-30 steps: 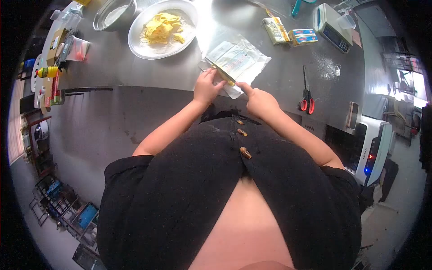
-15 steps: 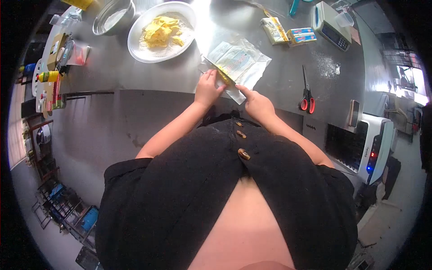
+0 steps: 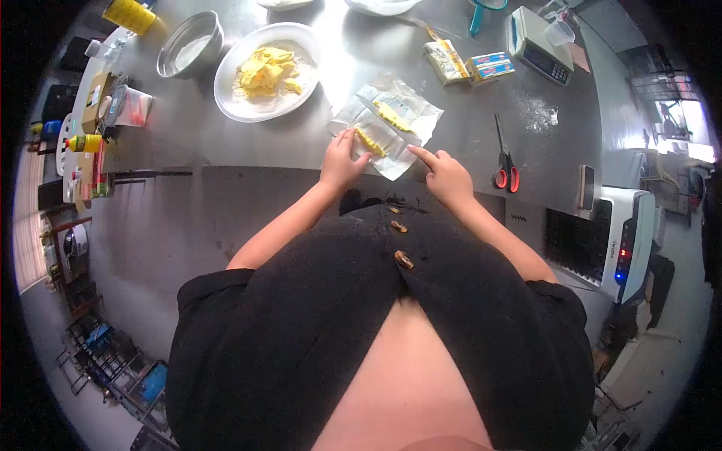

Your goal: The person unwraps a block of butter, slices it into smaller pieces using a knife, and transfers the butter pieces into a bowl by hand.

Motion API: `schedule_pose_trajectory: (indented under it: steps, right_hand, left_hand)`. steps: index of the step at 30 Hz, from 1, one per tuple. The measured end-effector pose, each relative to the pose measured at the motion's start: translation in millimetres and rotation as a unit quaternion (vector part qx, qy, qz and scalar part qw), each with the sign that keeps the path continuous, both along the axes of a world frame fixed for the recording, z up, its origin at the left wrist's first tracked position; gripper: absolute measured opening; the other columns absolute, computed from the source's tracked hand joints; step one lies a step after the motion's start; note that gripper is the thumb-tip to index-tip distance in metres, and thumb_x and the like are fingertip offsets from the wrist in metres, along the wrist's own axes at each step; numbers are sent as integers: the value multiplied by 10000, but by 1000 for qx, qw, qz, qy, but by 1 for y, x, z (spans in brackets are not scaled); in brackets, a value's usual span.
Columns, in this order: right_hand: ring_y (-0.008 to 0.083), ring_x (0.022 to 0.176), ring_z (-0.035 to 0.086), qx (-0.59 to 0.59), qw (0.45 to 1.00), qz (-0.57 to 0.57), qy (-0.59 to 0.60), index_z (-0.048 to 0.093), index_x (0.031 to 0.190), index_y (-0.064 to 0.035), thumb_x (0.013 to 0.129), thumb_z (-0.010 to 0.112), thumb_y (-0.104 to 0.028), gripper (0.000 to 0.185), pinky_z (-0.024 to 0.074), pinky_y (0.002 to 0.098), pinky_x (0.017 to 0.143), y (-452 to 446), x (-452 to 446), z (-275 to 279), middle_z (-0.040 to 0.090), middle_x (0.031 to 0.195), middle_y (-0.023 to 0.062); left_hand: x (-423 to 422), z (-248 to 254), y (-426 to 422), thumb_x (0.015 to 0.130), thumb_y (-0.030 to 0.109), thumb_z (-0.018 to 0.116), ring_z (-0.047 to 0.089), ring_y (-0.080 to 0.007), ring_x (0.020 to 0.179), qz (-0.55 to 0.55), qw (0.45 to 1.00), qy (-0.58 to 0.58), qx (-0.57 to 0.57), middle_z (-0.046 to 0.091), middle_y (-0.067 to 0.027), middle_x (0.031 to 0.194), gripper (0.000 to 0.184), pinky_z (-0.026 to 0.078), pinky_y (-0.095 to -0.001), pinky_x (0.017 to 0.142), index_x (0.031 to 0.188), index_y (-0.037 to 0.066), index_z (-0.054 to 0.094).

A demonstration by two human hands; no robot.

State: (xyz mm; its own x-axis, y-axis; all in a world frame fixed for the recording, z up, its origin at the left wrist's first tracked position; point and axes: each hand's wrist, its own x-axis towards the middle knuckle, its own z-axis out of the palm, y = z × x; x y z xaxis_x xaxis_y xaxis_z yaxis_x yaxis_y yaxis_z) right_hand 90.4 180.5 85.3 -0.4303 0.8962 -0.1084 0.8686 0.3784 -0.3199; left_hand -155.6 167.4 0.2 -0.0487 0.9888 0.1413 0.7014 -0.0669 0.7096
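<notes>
On the metal table before me lies an unfolded butter wrapper [image 3: 389, 167], silvery-white with faint print. Two yellow strips of butter show on it: one strip [image 3: 395, 117] farther off, another strip [image 3: 370, 142] nearer me. A greyish band runs between them; whether it is paper or a blade is unclear. My left hand [image 3: 342, 164] rests at the wrapper's left edge, fingers and thumb apart around the near strip's end. My right hand [image 3: 450, 179] points its index finger at the wrapper's right edge; its other fingers are curled, and anything inside them is hidden.
A white bowl [image 3: 219, 92] holds flour and yellow butter pieces, beside a metal bowl [image 3: 211, 54] of white powder. Two butter packs [image 3: 445, 62] [image 3: 490, 68], a digital scale [image 3: 543, 60], red-handled scissors [image 3: 506, 171] and a phone [image 3: 587, 186] lie to the right.
The wrapper's printed part, which covered the far side, has opened away from me, and the farther butter strip now shows. My right hand has drawn slightly right; the left shifted slightly left.
</notes>
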Motion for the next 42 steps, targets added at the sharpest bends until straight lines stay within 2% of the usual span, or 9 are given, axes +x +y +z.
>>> schedule_pose_trajectory:
  steps: [5,7,11,13,16,20,31,35,42]
  right_hand:
    - [262,760,572,7,991,-36,126,580,1223,-385,722,542,-11,627,493,386,650,-1,-5,22,505,793,78]
    - [258,778,569,20,990,-28,138,593,1212,-375,718,536,-7,619,493,382,661,6,-17,38,504,796,78]
    - [250,827,564,55,986,14,160,615,1192,-350,715,533,0,597,495,377,695,32,-64,54,505,812,79]
    - [249,850,568,60,984,33,164,638,1159,-344,721,530,-7,563,498,382,712,46,-94,62,515,832,79]
    - [268,895,592,76,986,62,132,673,1089,-341,763,512,-69,454,506,396,742,63,-134,67,561,899,86]
    - [243,891,588,77,990,75,95,661,1110,-355,747,527,-57,488,507,383,735,68,-157,76,551,868,58]
    - [237,926,593,42,995,62,71,672,1081,-354,749,526,-70,461,511,387,726,70,-150,65,565,913,61]
    - [238,876,601,29,995,45,84,673,1075,-357,729,526,-53,483,511,379,718,75,-135,74,565,872,62]
    - [409,844,620,-58,987,-19,149,427,1248,-281,785,440,-68,510,472,506,755,85,-139,77,645,898,208]
  left_hand:
    - [-13,22,3,803,159,699,536,-282,1118,19,983,-180,10,438,-192,1297,598,473,-362,943,1299,-45,434]
    - [-19,58,11,814,141,680,521,-298,1130,66,972,-189,123,436,-200,1300,550,476,-364,935,1281,-35,449]
    - [-44,119,44,757,108,698,500,-363,1139,24,947,29,319,543,-175,1166,429,404,-412,977,1153,10,565]
    - [-51,133,60,786,171,688,479,-352,1200,19,945,42,322,559,-142,1200,398,342,-469,1028,1164,76,611]
    - [-68,129,92,796,349,665,444,-333,1240,54,943,173,278,603,-46,1165,216,232,-572,1041,991,270,716]
    - [-102,102,111,817,312,647,473,-319,1212,66,963,124,228,663,-19,1092,136,270,-515,1046,858,226,744]
    - [-190,80,125,872,257,630,597,-242,1057,43,966,132,219,683,-82,1043,195,396,-388,990,916,95,729]
    - [-205,83,131,879,267,633,621,-240,1027,98,981,30,165,683,-101,1053,229,467,-328,891,974,79,723]
    - [-212,89,127,850,246,656,619,-248,1035,135,980,-29,144,660,-117,1104,247,451,-312,917,1021,75,705]
